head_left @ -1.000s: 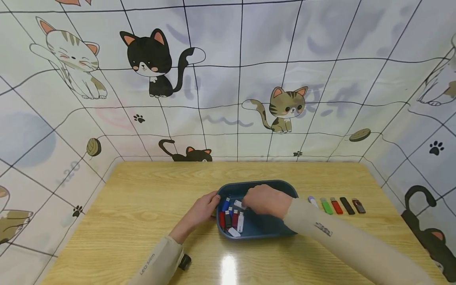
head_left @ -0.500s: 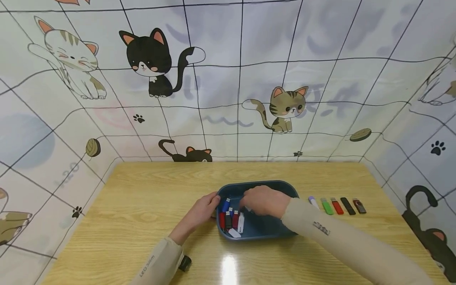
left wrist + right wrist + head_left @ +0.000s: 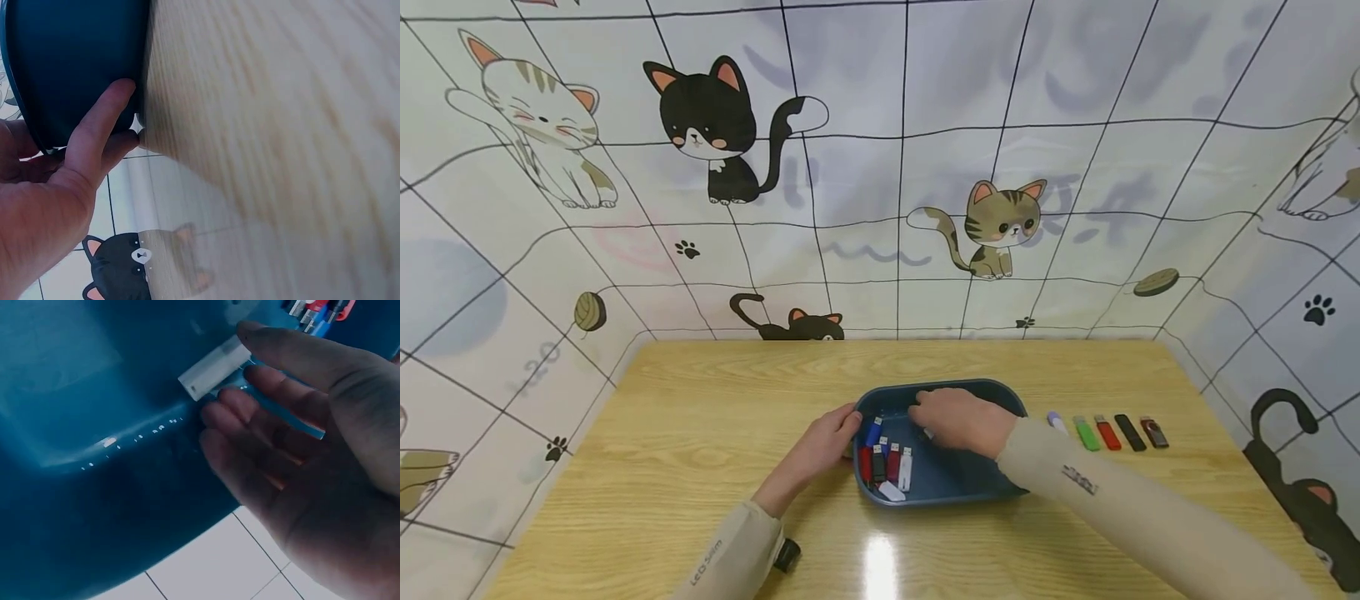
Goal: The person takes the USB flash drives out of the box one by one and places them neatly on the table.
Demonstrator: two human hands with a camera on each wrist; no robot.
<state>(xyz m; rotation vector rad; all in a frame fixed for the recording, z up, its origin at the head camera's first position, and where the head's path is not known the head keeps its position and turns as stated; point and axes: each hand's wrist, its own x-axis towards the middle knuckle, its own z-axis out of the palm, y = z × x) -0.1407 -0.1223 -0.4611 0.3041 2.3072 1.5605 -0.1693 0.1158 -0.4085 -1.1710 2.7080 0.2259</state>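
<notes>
Moved since the earlier frame: white USB stick (image 3: 214,367), from beside its neighbours to beneath the right hand (image 3: 966,418)

Right hand: thumb and forefinger closed to the stick's thickness, pinching it near one end; the other fingers loosely bent. The stick is inside the blue tray (image 3: 958,479) – the wrist view is dim, so whether its free end touches the tray cannot be told.

Left hand (image 3: 823,440): curled on the tray's left end, thumb at the rim, gripping it.

Tray contents, left part, close together: upper blue stick (image 3: 874,431), lower blue stick (image 3: 883,445), red stick (image 3: 866,465), black stick (image 3: 878,464), maroon stick (image 3: 892,463), upright white stick (image 3: 906,472), slanted white stick (image 3: 891,491).

Table (image 3: 737,408), right of the tray – a row of five, side by side, apart: purple-and-white stick (image 3: 1056,421), green stick (image 3: 1086,434), bright red stick (image 3: 1107,433), long black stick (image 3: 1130,432), brown stick (image 3: 1153,432).

Backdrop: cat-print cloth (image 3: 857,183), behind the table.
</notes>
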